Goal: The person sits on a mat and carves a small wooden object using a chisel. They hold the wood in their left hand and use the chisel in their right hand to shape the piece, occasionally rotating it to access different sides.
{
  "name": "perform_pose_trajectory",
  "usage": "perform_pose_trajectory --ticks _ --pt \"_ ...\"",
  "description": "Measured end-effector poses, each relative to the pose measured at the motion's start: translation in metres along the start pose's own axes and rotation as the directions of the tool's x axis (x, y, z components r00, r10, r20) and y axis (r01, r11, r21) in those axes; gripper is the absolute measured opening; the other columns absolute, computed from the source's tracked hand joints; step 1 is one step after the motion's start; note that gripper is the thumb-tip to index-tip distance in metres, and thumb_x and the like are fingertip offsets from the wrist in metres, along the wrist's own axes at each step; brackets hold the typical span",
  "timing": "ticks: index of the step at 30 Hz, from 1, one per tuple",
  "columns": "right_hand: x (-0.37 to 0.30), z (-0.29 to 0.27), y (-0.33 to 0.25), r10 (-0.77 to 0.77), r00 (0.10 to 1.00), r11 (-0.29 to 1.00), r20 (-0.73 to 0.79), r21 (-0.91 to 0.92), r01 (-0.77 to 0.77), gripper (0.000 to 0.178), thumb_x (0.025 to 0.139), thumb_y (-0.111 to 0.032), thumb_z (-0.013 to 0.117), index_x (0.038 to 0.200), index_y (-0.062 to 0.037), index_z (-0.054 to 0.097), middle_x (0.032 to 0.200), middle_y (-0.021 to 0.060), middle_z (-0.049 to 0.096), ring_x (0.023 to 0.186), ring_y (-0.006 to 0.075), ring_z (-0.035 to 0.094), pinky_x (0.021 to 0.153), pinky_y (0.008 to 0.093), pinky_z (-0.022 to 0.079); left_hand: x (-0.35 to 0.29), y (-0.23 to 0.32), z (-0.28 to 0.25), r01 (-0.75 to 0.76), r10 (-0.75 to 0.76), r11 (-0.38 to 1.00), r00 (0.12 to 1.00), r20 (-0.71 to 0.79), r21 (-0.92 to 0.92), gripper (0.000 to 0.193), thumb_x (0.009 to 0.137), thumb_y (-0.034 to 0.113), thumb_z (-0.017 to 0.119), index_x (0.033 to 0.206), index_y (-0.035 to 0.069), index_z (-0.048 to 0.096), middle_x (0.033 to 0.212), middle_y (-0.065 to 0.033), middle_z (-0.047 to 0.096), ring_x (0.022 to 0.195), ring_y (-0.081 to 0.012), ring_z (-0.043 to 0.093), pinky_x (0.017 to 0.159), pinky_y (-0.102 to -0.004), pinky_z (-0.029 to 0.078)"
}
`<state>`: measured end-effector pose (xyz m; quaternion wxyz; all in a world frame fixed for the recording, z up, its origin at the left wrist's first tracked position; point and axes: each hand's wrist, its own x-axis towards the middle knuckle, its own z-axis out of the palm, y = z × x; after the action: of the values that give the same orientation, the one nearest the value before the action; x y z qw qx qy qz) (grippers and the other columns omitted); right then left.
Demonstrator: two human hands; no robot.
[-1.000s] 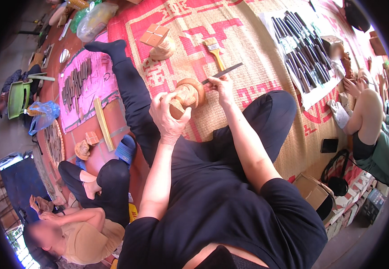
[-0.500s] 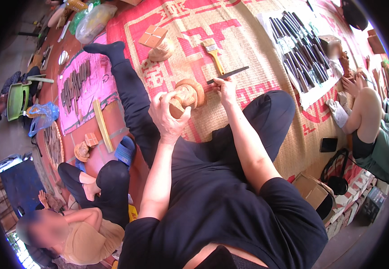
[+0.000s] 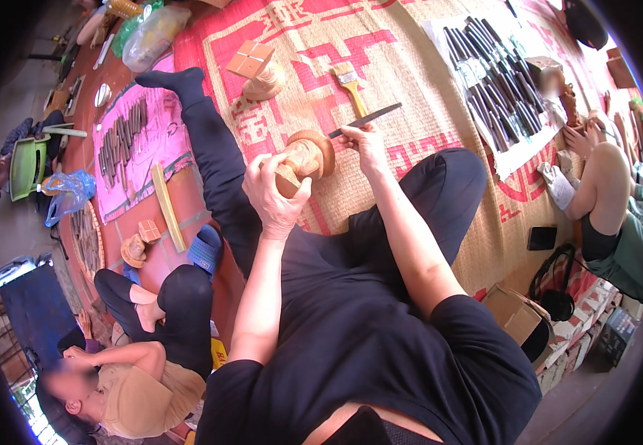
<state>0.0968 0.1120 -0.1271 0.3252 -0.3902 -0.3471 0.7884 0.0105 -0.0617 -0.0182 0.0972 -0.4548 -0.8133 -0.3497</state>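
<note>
left hand (image 3: 275, 194): curled part-way round the carved wooden piece, fingers over its left side, thumb on its near side, gripping it.
right hand (image 3: 364, 147): closed to a pinch, thumb and fingers holding the dark flat tool.
carved wooden piece (image 3: 309, 154): between the hands, tilted, its round wide end to the far right, its narrower end toward the near left.
dark flat tool (image 3: 378, 116): slants to the far right; its left end is beside the round wide end, whether touching i cannot tell.
brush (image 3: 349, 87): on the patterned mat (image 3: 410, 74), just beyond the tool, bristles to the far side.
second carved piece (image 3: 265, 83): far left of the brush, a square block (image 3: 252, 58) at its top.
dark-handled tools (image 3: 493, 85): spread on a white sheet (image 3: 510, 162), far right.
pink cloth (image 3: 166, 111): left of the outstretched leg (image 3: 214, 137), with slim tools (image 3: 123, 139) on it.
co-worker (image 3: 147, 397): near left, in a tan top.
</note>
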Motion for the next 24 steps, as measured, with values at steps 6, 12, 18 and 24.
perform_pose_trajectory --ticks 6,12,18,24 --pt "0.002 -0.005 0.009 0.002 1.0 0.997 -0.002 0.082 -0.001 0.009 0.079 -0.004 0.065 0.084 -0.0008 0.058 0.071 0.0075 0.064 0.058 0.013 0.063 0.052 0.0214 0.049 0.004 0.002 0.0 -0.007 0.008 1.0 1.0 0.003 -0.009 0.056 0.056 0.02 0.075 0.107 0.012 0.052 0.105 -0.0092 0.049 0.101 -0.029 0.05 0.087 -0.0428 0.039" --pt "-0.004 0.002 0.002 0.054 0.994 0.998 0.091 0.032 -0.057 0.014 0.078 -0.005 0.068 0.085 0.0003 0.058 0.071 0.0089 0.065 0.06 0.0136 0.063 0.056 0.0232 0.051 0.001 0.001 0.001 -0.009 0.009 1.0 1.0 -0.003 0.001 0.056 0.057 0.022 0.075 0.107 0.013 0.052 0.105 -0.009 0.05 0.101 -0.0288 0.05 0.087 -0.0428 0.039" --pt "0.006 -0.014 0.017 0.01 0.999 0.999 -0.047 0.041 -0.008 0.011 0.079 -0.002 0.065 0.085 -0.0002 0.056 0.073 0.01 0.065 0.055 0.0145 0.062 0.051 0.0219 0.049 0.006 0.004 0.001 -0.009 0.009 1.0 1.0 0.011 0.003 0.056 0.057 0.023 0.075 0.107 0.013 0.052 0.105 -0.0089 0.05 0.102 -0.0287 0.05 0.087 -0.0428 0.038" --pt "-0.008 -0.005 0.004 0.101 0.993 0.994 0.068 0.031 -0.104 0.016 0.078 -0.001 0.064 0.088 -0.0015 0.051 0.074 0.0094 0.063 0.058 0.0161 0.063 0.053 0.0234 0.05 0.002 0.001 0.001 -0.008 0.008 1.0 1.0 0.001 0.01 0.057 0.057 0.022 0.076 0.107 0.013 0.052 0.105 -0.0089 0.05 0.102 -0.0285 0.05 0.086 -0.0428 0.039"
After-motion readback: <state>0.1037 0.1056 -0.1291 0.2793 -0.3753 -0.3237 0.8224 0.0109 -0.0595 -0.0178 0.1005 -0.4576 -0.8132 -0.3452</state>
